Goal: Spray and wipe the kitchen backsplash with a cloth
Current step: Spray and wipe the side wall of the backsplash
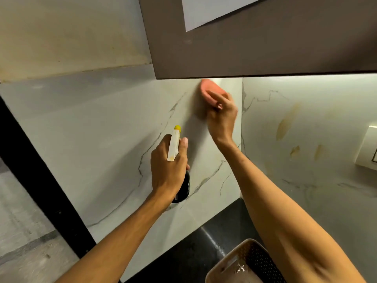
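The backsplash [106, 127] is pale marble-look tile with grey veins. High on it, just under the wall cabinet, my right hand [221, 117] presses a pink cloth [210, 90] against the tile, fingers curled over the cloth. Lower and to the left, my left hand [168, 166] grips a spray bottle [174, 147] by its neck. The bottle has a white trigger head with a yellow nozzle pointing at the wall and a dark body that shows below my hand. The cloth's upper edge is partly hidden by the cabinet.
A brown wall cabinet [255, 54] overhangs the top of the wall. The right-hand tile [289, 123] carries yellowish stains. A black countertop [195, 252] runs below, with a beige perforated basket [240, 262] on it. A white switch plate [369, 148] sits far right.
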